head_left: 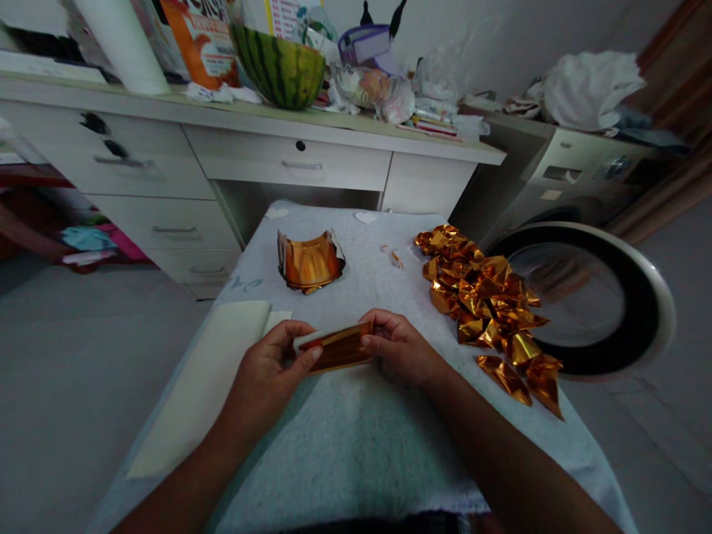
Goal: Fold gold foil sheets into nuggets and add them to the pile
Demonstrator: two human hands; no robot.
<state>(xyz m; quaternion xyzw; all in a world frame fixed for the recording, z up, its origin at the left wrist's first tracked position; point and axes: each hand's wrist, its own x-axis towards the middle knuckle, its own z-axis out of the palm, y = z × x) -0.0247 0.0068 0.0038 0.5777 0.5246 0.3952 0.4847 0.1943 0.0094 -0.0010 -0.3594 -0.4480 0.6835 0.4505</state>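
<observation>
A shiny gold foil sheet (345,347), with a pale white strip along its upper left edge, is held between both hands above the cloth. My left hand (283,356) pinches its left end, thumb in front. At the right end, my right hand (396,345) grips it between thumb and fingers. Just beyond the hands stands a curved stack of gold foil sheets (311,259). Many folded gold foil pieces (489,289) lie heaped to the right of my right hand. A cream-coloured paper sheet (205,393) lies beside my left forearm.
A light blue cloth (356,445) covers the table. Small scraps (396,258) lie near its far side. Behind it, a white desk (345,163) carries a cut watermelon (281,67) and plastic bags. At right, a washing machine's round door (661,297) hangs open beside the table.
</observation>
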